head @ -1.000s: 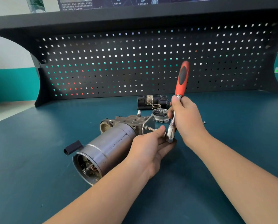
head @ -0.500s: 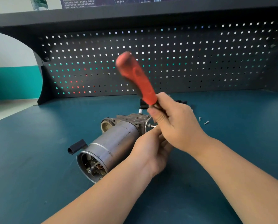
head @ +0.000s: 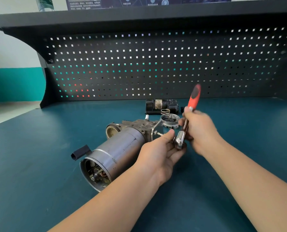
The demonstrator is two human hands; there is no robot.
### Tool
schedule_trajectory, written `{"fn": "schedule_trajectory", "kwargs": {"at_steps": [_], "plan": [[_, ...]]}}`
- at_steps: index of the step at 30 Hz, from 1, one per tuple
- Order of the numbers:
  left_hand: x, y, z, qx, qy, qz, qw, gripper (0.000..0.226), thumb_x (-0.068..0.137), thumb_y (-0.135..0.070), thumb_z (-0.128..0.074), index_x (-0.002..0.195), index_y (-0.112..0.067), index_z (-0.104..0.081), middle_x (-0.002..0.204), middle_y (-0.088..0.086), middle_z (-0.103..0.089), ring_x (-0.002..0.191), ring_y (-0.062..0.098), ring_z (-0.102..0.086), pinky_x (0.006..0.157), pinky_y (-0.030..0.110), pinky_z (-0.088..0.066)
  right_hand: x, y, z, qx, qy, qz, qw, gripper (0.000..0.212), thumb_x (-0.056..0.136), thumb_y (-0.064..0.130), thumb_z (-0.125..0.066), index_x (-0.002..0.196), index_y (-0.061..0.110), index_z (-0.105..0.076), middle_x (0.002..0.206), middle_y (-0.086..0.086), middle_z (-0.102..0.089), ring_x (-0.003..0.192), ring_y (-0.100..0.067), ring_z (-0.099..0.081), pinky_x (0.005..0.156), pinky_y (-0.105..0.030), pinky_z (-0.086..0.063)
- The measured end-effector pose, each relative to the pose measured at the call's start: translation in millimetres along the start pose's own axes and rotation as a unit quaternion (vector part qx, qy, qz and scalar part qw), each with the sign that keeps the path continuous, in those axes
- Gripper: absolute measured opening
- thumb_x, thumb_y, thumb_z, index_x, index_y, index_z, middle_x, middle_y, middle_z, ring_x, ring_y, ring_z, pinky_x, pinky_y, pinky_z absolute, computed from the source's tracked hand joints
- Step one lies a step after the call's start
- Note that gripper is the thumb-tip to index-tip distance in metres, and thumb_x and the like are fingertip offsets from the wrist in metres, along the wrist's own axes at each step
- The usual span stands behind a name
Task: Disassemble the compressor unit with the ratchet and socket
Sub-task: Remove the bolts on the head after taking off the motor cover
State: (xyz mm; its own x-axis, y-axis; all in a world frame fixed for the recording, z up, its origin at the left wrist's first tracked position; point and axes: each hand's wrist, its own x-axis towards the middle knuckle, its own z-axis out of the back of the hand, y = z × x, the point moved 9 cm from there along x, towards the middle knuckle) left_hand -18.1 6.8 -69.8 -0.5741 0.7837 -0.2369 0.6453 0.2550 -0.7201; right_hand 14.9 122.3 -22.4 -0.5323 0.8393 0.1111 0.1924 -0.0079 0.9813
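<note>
Your right hand grips the ratchet on its shank just below the red handle, fingers curled round it, while your left hand cradles the ratchet head with fingers loosely open and the thumb steadying it at the long bolt. Keep the socket square on the bolt and swing in short strokes. The compressor unit lies on its side on the teal surface. Behind it sit a removed cover, a spring and a black component, before a dark pegboard.
</note>
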Motion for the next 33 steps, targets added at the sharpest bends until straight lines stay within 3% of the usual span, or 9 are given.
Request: {"fn": "schedule_trajectory", "kwargs": {"at_steps": [2,4,7,8,16,18,23,29,33], "plan": [[-1.7,-2.0,-0.6,-0.01,-0.001,-0.005,1.0,0.021,0.091,-0.01,-0.059,0.105,0.006,-0.062,0.102,0.022,-0.068,0.084,0.027,-0.065,0.066,0.033,-0.059,-20.5,46.1,-12.0,-0.069,0.032,0.194,0.978,0.025,0.099,0.026,-0.045,0.076,0.021,-0.048,0.048,0.007,-0.052,0.041,-0.003,-0.044,0.047,-0.02,-0.034],[-3.5,-4.0,-2.5,-0.012,0.01,-0.015,1.0,0.017,0.092,-0.012,-0.058,0.099,0.002,-0.065,0.092,0.017,-0.071,0.075,0.023,-0.068,0.062,0.03,-0.06,-56.6,73.2,-32.1,-0.149,0.099,0.357,0.917,0.021,0.095,0.032,-0.045,0.078,0.023,-0.049,0.052,0.006,-0.051,0.047,-0.009,-0.046,0.051,-0.024,-0.039],[-7.6,-2.8,-4.0,-0.001,0.019,-0.034,0.999,0.02,0.094,-0.015,-0.051,0.089,-0.009,-0.07,0.089,0.009,-0.073,0.075,0.017,-0.069,0.07,0.029,-0.057,-96.8,82.9,-54.2,-0.297,0.141,0.491,0.807,0.026,0.093,0.036,-0.042,0.085,0.012,-0.052,0.054,0.011,-0.039,0.051,-0.014,-0.039,0.051,-0.038,-0.039],[-10.1,-1.1,-4.2,-0.005,0.018,-0.039,0.999,0.021,0.094,-0.017,-0.051,0.089,-0.012,-0.071,0.094,0.008,-0.073,0.08,0.017,-0.07,0.074,0.03,-0.057,-101.8,84.3,-57.0,-0.304,0.146,0.501,0.797,0.025,0.094,0.033,-0.044,0.084,0.011,-0.051,0.055,0.012,-0.038,0.051,-0.014,-0.038,0.05,-0.039,-0.038],[-20.8,0.7,0.4,-0.001,-0.02,-0.054,0.998,0.022,0.089,-0.014,-0.061,0.072,-0.01,-0.074,0.072,0.009,-0.073,0.061,0.018,-0.071,0.054,0.029,-0.058,-97.0,85.4,-56.7,-0.225,0.148,0.47,0.84,0.026,0.094,0.028,-0.046,0.079,0.008,-0.045,0.058,-0.004,-0.048,0.053,-0.023,-0.045,0.055,-0.045,-0.042],[-19.2,3.5,-2.9,-0.001,-0.015,-0.027,1.0,0.019,0.091,-0.017,-0.06,0.083,-0.004,-0.072,0.074,0.012,-0.073,0.06,0.02,-0.071,0.049,0.027,-0.056,-84.6,84.5,-47.3,-0.212,0.129,0.449,0.859,0.028,0.095,0.03,-0.044,0.081,0.006,-0.047,0.056,-0.003,-0.049,0.053,-0.022,-0.047,0.055,-0.043,-0.043],[-12.0,6.1,-2.4,-0.004,-0.008,0.002,1.0,0.023,0.086,-0.019,-0.067,0.099,0.001,-0.067,0.07,0.014,-0.071,0.061,0.021,-0.071,0.057,0.028,-0.059,-59.1,74.5,-29.0,-0.154,0.113,0.391,0.9,0.022,0.099,0.022,-0.045,0.079,0.016,-0.047,0.056,0.003,-0.05,0.052,-0.01,-0.046,0.052,-0.019,-0.04],[-7.3,3.6,2.5,-0.022,-0.02,-0.011,1.0,0.014,0.087,-0.011,-0.065,0.095,0.0,-0.069,0.088,0.016,-0.073,0.068,0.02,-0.072,0.058,0.027,-0.059,-63.8,73.8,-34.0,-0.196,0.132,0.423,0.875,0.022,0.093,0.033,-0.047,0.084,0.014,-0.051,0.058,0.003,-0.053,0.055,-0.011,-0.052,0.058,-0.031,-0.046],[-5.0,5.6,5.1,-0.036,-0.036,-0.015,0.999,0.011,0.087,-0.009,-0.065,0.089,0.001,-0.069,0.093,0.018,-0.072,0.082,0.025,-0.07,0.066,0.031,-0.06,-42.4,64.0,-20.4,-0.159,0.052,0.338,0.926,0.022,0.098,0.027,-0.048,0.078,0.018,-0.049,0.051,0.004,-0.054,0.046,-0.005,-0.05,0.05,-0.015,-0.04]]}}
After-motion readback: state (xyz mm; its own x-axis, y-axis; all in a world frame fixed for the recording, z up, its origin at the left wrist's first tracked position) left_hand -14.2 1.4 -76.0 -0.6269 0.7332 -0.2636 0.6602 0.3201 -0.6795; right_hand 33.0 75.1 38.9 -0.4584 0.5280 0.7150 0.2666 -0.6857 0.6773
